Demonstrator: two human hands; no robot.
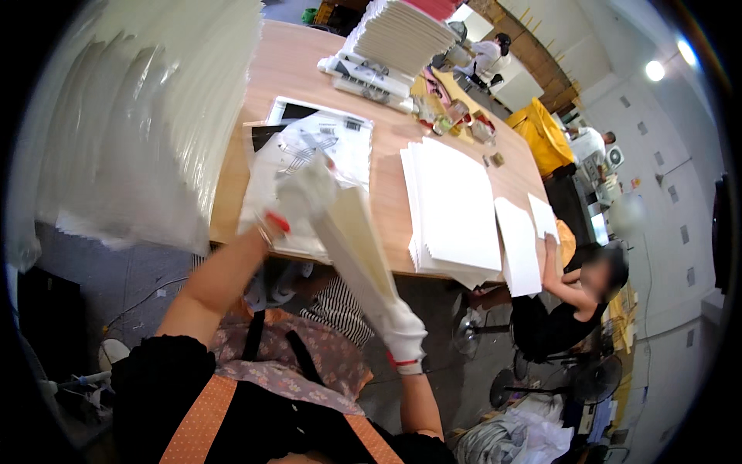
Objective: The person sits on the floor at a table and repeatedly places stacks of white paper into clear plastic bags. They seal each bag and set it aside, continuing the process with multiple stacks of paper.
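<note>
Both my hands wear white gloves with red at the cuffs. Between them they hold a long, pale cream folded sheet (359, 241) at a slant, over the table's near edge. My left hand (308, 189), slightly blurred, is closed round its upper end, above a flat printed white plastic bag (270, 166). At the lower end, in front of my body, my right hand (403, 334) grips it, fingers wrapped round. Whether the sheet is one layer or several, I cannot tell.
At left rises a tall stack of translucent plastic-like sheets (147, 116). White sheets (452, 209) lie on the wooden table (290, 58), with stacked packs (402, 39) and tape rolls (456, 116) beyond. A seated person (572, 298) touches paper at right. Fans stand behind.
</note>
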